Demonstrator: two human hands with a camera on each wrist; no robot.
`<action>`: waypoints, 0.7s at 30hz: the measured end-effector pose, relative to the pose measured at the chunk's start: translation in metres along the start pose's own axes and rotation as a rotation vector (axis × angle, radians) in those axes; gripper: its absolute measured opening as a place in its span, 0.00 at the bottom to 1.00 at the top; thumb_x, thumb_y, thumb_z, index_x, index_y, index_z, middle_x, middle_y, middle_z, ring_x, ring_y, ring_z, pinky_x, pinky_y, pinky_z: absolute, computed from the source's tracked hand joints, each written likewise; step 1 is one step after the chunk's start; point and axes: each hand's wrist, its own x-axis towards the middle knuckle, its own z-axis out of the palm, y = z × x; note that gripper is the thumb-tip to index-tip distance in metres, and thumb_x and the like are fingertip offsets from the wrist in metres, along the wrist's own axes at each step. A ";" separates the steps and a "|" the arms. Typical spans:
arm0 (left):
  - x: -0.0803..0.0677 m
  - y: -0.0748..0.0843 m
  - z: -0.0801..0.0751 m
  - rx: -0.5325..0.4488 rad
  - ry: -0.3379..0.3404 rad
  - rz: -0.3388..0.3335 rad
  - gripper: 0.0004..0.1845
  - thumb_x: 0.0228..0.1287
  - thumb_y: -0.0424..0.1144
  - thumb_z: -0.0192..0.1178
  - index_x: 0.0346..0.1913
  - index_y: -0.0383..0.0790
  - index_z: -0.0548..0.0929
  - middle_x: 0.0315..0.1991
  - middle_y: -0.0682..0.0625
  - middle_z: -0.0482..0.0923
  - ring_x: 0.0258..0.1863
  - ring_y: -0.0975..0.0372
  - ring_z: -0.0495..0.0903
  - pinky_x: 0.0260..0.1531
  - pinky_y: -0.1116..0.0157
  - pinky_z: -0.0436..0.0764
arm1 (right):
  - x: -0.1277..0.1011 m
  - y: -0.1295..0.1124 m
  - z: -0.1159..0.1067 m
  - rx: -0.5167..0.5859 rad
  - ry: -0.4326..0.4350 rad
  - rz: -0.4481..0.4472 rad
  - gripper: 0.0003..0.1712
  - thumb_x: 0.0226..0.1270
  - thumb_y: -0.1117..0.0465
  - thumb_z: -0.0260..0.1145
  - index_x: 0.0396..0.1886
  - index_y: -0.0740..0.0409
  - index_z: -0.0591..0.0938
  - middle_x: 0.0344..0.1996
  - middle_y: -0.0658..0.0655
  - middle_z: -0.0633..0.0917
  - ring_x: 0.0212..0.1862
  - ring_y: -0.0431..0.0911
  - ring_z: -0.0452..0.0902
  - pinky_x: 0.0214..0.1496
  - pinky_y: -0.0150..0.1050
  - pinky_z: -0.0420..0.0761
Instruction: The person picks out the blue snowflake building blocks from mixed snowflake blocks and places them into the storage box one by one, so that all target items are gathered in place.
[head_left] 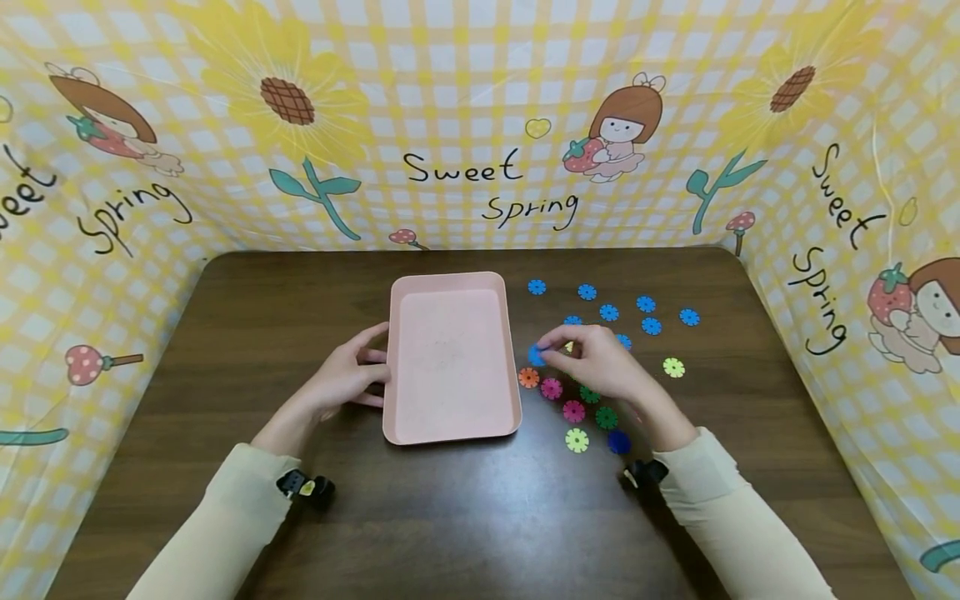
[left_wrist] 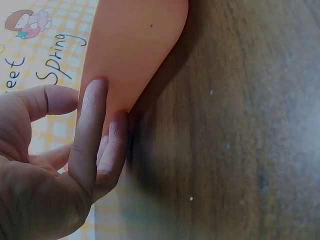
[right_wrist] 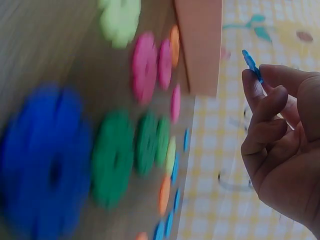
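A pink rectangular tray (head_left: pixel 452 367) lies on the table, its inside bare. My left hand (head_left: pixel 348 371) is at the tray's left side, and in the left wrist view its fingertips (left_wrist: pixel 97 90) touch the outer wall. Between thumb and forefinger, my right hand (head_left: pixel 600 358) pinches a light blue snowflake disc (right_wrist: pixel 252 66), held up just right of the tray. Notched discs lie around and under that hand: an orange disc (head_left: pixel 528 377), pink discs (head_left: pixel 573 411), green discs (head_left: pixel 606 417), yellow-green discs (head_left: pixel 577 440) and a dark blue disc (head_left: pixel 618 442). The hand hides some.
Several light blue discs (head_left: pixel 609 312) are scattered toward the table's back right. A lone yellow-green disc (head_left: pixel 673 367) lies farther right. Patterned cloth (head_left: pixel 465 125) rises behind the brown table (head_left: pixel 285 292) and at both sides.
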 end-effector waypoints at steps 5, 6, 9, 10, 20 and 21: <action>0.001 0.001 -0.001 0.006 0.002 -0.003 0.48 0.66 0.26 0.58 0.85 0.52 0.51 0.64 0.29 0.65 0.40 0.49 0.85 0.37 0.50 0.90 | 0.014 -0.018 0.027 0.054 -0.076 -0.052 0.06 0.74 0.56 0.70 0.46 0.47 0.90 0.36 0.50 0.88 0.21 0.43 0.69 0.21 0.34 0.70; 0.001 0.002 -0.001 0.008 0.003 -0.003 0.48 0.66 0.26 0.58 0.85 0.52 0.51 0.64 0.29 0.65 0.40 0.49 0.85 0.37 0.50 0.90 | 0.017 -0.022 0.033 0.051 -0.086 -0.062 0.06 0.74 0.56 0.70 0.45 0.47 0.90 0.35 0.49 0.88 0.20 0.42 0.69 0.21 0.34 0.69; 0.002 0.003 -0.001 0.011 0.002 -0.002 0.48 0.66 0.26 0.58 0.85 0.52 0.51 0.64 0.29 0.66 0.41 0.50 0.85 0.37 0.50 0.90 | 0.023 -0.031 0.048 0.038 -0.115 -0.080 0.06 0.73 0.57 0.70 0.45 0.48 0.90 0.36 0.44 0.87 0.20 0.41 0.69 0.20 0.34 0.70; 0.004 0.003 0.000 0.008 0.001 -0.002 0.48 0.66 0.26 0.59 0.85 0.52 0.51 0.64 0.29 0.66 0.41 0.50 0.85 0.37 0.50 0.90 | 0.024 -0.033 0.053 0.022 -0.119 -0.088 0.06 0.73 0.57 0.70 0.45 0.48 0.90 0.36 0.42 0.87 0.20 0.41 0.69 0.21 0.34 0.70; 0.007 0.001 0.000 0.012 -0.003 0.009 0.48 0.65 0.26 0.59 0.85 0.51 0.52 0.63 0.28 0.66 0.40 0.51 0.85 0.36 0.50 0.90 | 0.041 -0.054 0.099 -0.157 -0.146 -0.131 0.05 0.72 0.55 0.71 0.43 0.47 0.91 0.36 0.39 0.88 0.39 0.37 0.80 0.44 0.34 0.81; 0.006 0.001 0.000 0.011 -0.003 0.009 0.48 0.65 0.26 0.59 0.85 0.51 0.51 0.63 0.28 0.66 0.40 0.51 0.85 0.36 0.50 0.90 | 0.043 -0.055 0.104 -0.162 -0.162 -0.134 0.05 0.72 0.55 0.71 0.43 0.46 0.91 0.35 0.39 0.88 0.40 0.36 0.80 0.47 0.33 0.81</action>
